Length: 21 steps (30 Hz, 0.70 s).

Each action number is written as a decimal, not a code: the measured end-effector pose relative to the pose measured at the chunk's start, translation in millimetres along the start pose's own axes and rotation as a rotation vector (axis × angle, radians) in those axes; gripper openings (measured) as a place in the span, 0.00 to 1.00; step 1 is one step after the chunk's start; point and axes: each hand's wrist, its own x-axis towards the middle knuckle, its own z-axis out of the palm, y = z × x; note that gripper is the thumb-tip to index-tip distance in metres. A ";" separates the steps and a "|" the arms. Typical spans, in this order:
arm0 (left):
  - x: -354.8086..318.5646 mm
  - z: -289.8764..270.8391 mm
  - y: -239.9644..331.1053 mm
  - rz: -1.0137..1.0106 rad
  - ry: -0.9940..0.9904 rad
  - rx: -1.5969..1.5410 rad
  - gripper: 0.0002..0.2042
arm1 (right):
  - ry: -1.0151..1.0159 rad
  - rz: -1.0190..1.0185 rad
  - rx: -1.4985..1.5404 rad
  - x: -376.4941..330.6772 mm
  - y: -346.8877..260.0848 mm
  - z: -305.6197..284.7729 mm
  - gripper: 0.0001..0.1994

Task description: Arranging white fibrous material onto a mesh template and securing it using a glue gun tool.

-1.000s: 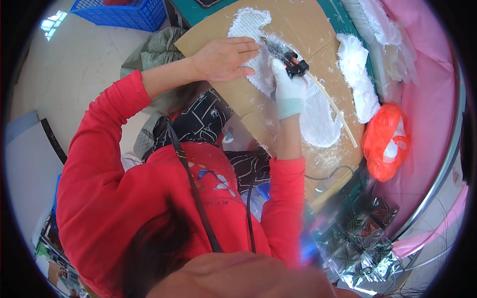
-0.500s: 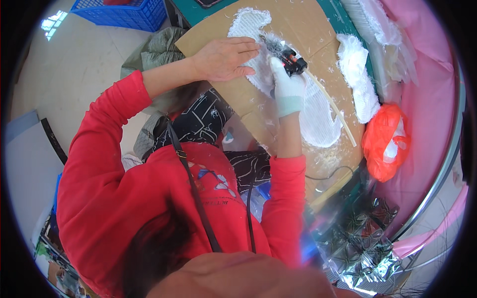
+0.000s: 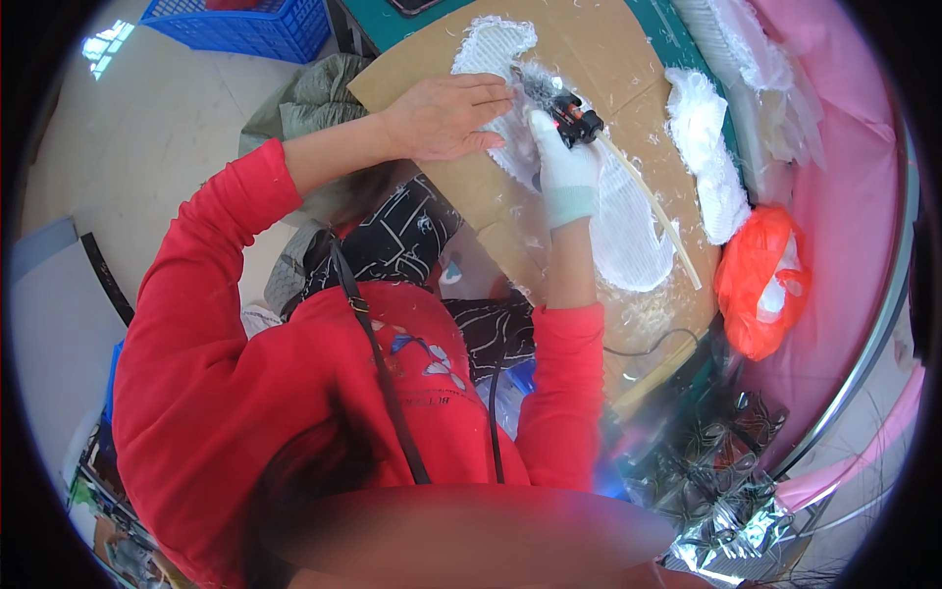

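My left hand [image 3: 446, 116] lies flat, fingers together, pressing on a white mesh piece [image 3: 496, 44] that rests on a brown cardboard sheet [image 3: 599, 49]. My right hand [image 3: 564, 172] wears a white glove and is closed around a small black tool with red parts [image 3: 574, 116], held against the mesh just right of my left fingertips. A thin cream-coloured stick [image 3: 653, 211] runs from the tool down to the right. A second white mesh piece [image 3: 628, 231] lies under my right wrist.
White fluffy material [image 3: 708, 157] lies at the cardboard's right edge, with an orange plastic bag [image 3: 760, 280] below it. Pink sheeting [image 3: 834, 147] covers the right side. Crumpled silver foil [image 3: 726, 471] sits lower right. A blue crate [image 3: 245, 25] stands on the floor upper left.
The tool in my right hand has shifted slightly up and left along the mesh. My left hand has stayed pressed in place.
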 end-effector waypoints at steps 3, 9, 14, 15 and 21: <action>0.5 0.4 0.1 0.004 0.004 -0.016 0.22 | 0.009 -0.071 -0.041 5.2 2.8 2.0 0.17; -0.4 -0.4 0.3 -0.004 -0.002 0.006 0.22 | -0.007 -0.052 -0.038 1.6 15.0 -12.2 0.18; 0.7 -1.3 1.6 0.000 0.007 0.016 0.22 | 0.030 -0.074 -0.007 5.5 24.2 -11.5 0.14; 0.5 -0.8 1.0 0.001 0.006 0.016 0.22 | 0.027 -0.087 0.049 5.4 21.9 -9.5 0.14; 0.2 -0.4 1.0 -0.013 -0.002 0.000 0.22 | 0.029 -0.076 -0.061 8.8 24.3 -12.1 0.19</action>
